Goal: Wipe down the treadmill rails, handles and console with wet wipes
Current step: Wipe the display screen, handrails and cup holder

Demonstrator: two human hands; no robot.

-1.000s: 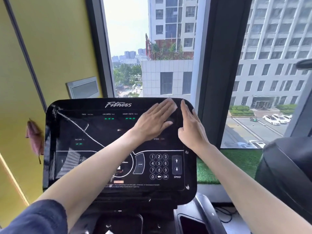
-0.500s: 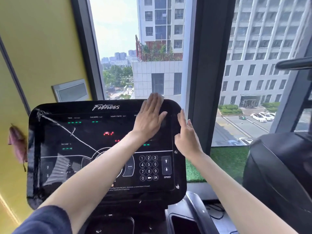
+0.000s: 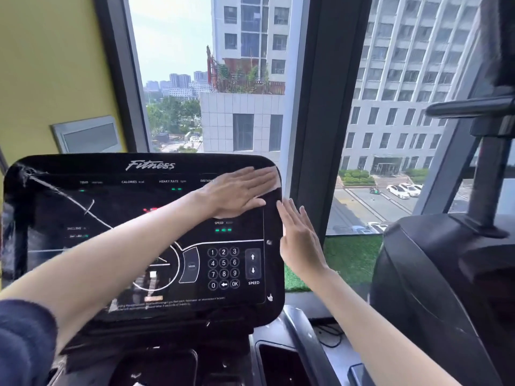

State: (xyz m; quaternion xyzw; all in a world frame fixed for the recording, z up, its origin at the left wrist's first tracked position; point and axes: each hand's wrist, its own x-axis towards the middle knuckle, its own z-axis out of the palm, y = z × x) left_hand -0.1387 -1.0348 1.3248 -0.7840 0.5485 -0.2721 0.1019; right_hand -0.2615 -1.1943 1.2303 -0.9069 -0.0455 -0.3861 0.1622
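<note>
The black treadmill console [image 3: 139, 240] fills the lower left, with a keypad, speed arrows and a cracked left screen. My left hand [image 3: 237, 192] lies flat on its upper right corner, fingers straight and pointing right, pressing a thin wet wipe [image 3: 276, 181] whose pale edge shows past the fingertips. My right hand [image 3: 299, 238] is upright with straight fingers at the console's right edge, palm against its side.
A grey treadmill handle and tray [image 3: 303, 344] run below the console. Another dark machine [image 3: 446, 288] stands close on the right. Large windows [image 3: 223, 79] and a dark window post [image 3: 326, 107] rise behind; a yellow wall [image 3: 50, 65] is at left.
My left hand has turned from pointing up to pointing right and slid to the console's top right corner. My right hand has dropped lower along the right edge. The view has shifted left.
</note>
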